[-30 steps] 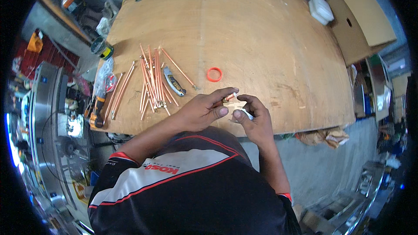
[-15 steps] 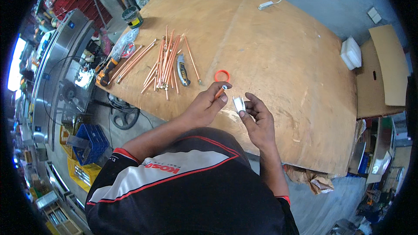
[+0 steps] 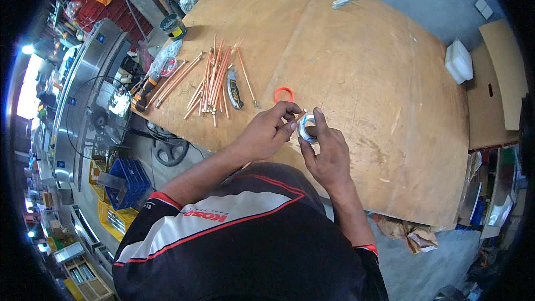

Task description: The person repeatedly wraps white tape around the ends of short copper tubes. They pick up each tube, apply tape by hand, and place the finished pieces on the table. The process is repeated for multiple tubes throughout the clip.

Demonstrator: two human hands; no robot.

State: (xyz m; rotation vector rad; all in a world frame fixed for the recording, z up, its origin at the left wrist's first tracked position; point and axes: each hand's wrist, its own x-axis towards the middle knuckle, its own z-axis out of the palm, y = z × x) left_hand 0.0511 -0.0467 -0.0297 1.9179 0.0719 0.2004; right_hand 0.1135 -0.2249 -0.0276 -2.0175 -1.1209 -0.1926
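My left hand point(image 3: 270, 132) is closed on a thin copper tube point(image 3: 301, 115), whose upper end pokes out past the fingertips. A short bit of its lower end shows beneath the wrist. Beside it, my right hand point(image 3: 330, 150) grips a white ring-shaped roll of tape point(image 3: 304, 128) between thumb and fingers. The roll is close against the tube's end; whether tape is attached to the tube cannot be made out. An orange ring point(image 3: 283, 95) lies on the wooden table point(image 3: 368, 89) just beyond my left hand.
A pile of copper tubes point(image 3: 214, 78) lies left of centre, next to a utility knife point(image 3: 234, 89). Farther left are a cordless drill point(image 3: 144, 93) and a dark tin point(image 3: 173, 27). A white block point(image 3: 458, 62) and a cardboard box point(image 3: 493, 100) stand at the right.
My two hands have come together, bringing the tape roll up to the tube's end. The roll has turned, so its ring shape now shows. The view has shifted slightly.
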